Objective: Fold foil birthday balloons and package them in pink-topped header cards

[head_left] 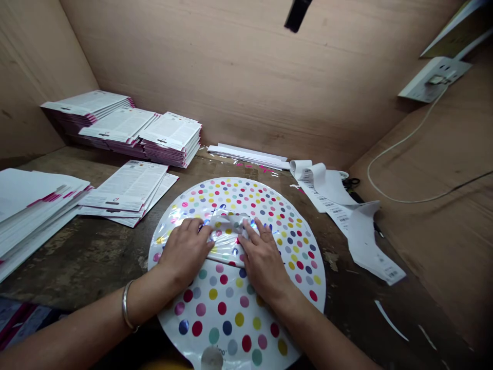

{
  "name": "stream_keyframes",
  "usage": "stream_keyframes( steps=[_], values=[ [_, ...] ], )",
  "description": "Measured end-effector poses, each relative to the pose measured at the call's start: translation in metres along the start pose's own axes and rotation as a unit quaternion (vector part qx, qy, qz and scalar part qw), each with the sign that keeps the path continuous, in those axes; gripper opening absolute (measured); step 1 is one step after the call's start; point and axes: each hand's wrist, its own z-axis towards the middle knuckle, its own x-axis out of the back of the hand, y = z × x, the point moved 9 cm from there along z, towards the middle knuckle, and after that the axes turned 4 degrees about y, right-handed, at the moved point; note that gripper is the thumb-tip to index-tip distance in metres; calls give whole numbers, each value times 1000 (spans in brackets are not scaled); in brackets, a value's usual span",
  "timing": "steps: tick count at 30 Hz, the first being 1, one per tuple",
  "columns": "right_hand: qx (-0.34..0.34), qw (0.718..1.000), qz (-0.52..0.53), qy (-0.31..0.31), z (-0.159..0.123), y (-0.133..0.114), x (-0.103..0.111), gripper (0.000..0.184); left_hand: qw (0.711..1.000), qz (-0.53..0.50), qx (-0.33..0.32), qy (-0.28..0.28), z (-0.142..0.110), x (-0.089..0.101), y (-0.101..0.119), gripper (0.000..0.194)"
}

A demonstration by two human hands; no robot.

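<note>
A flat, round white foil balloon [227,308] with many coloured dots lies on the table in front of me. Across its middle sits a small folded foil balloon [227,234], shiny and dotted in the same way. My left hand [187,252] grips the left end of this folded balloon, fingers curled over its far edge and thumb at its near side. At the other end, my right hand [262,254] holds it with bent fingers and the thumb pressed on top. Part of the folded balloon is hidden under my fingers.
Stacks of printed white cards [171,133] stand at the back left, with more cards [127,187] and a white pile [34,205] nearer. A curled strip of barcode labels [346,210] and scissors [351,182] lie right. A white cable [385,192] hangs from a socket [433,79].
</note>
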Motion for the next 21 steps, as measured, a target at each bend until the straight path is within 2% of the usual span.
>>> stream_keyframes(
  steps=[2,4,5,7,10,15,19,21],
  values=[
    [43,997,34,-50,-1,-2,-5,42,995,-14,-103,-4,-1,-4,13,33],
    [54,992,61,-94,-4,0,-8,56,978,-54,-197,-50,-5,-11,25,39],
    [57,990,68,-112,-5,1,-8,64,970,-73,-219,-76,-7,-14,27,41],
    [61,986,74,-134,-7,1,-10,72,966,-97,-217,-101,-6,-14,27,54],
    [58,987,68,-133,-6,-1,-13,72,968,-115,-204,-95,-3,-5,32,68],
    [31,993,53,-99,2,-5,-15,61,976,-116,-171,-65,4,-3,42,57],
    [41,989,113,-90,6,-5,-9,68,976,-134,-150,-85,11,-15,37,46],
    [33,984,159,-74,8,1,-1,60,974,-154,-139,-93,14,-10,31,40]
  ],
)
